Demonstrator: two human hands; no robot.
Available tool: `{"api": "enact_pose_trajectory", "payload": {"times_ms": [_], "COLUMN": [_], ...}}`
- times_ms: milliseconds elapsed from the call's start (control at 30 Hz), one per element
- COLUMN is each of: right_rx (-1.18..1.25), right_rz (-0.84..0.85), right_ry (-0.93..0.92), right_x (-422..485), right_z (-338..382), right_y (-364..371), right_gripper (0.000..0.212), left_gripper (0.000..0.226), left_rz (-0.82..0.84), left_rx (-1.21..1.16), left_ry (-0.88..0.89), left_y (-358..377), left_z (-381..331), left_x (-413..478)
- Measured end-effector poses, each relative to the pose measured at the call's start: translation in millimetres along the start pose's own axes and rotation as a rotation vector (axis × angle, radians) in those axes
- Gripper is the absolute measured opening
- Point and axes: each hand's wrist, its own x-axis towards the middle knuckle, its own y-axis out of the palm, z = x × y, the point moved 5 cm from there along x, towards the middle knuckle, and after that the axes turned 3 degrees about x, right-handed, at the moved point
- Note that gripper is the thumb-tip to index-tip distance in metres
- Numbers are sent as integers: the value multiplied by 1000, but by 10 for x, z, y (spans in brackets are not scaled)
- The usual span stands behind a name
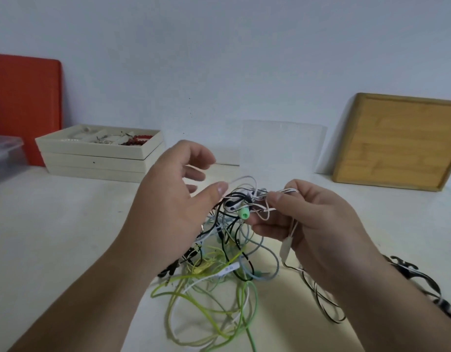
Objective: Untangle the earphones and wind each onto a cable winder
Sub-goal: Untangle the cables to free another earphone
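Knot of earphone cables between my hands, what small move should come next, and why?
Probably use the left hand, open beside the knot, to ease one white loop out. The right hand already pinches the white strands, and the green earbud sits trapped in the knot.

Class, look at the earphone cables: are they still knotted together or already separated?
Knotted: green, black, white and blue earphone cables cross in one clump on the table, lifted by the right hand.
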Motion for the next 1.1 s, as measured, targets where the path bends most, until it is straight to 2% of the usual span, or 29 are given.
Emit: {"api": "enact_pose_trajectory", "payload": {"times_ms": [133,267,400,500,600,733,867,1000,1100], "right_rx": [20,69,103,85,-23,-304,-327,-338,-409], "right_rz": [16,37,34,41,82,26,19,91,91], "right_ry": [-3,0,0,-4,-54,-174,-185,-220,-239], "right_x": [24,29,39,47,40,27,2,-18,-26], "right_z": [-4,2,-11,-9,18,64,65,95,90], "right_y": [-17,-30,-49,-55,-62,-90,-80,-7,3], "right_gripper": [30,36,53,47,23,38,48,48,48], "left_gripper": [9,29,31,32,31,34,37,30,28], "left_rz": [68,220,222,232,225,220,212,189,170], "left_rx": [14,41,41,30,35,85,140,164,128], "left_ry": [6,-73,-81,-59,-31,28,82,190,200], "left_y": [-15,65,94,103,94,91,83,70,74], "left_z": [-47,-33,-22,-47,-101,-171,-226,-293,-305], "left_x": [-4,-40,-36,-39,-50,-68,-93,-93,-91]}}
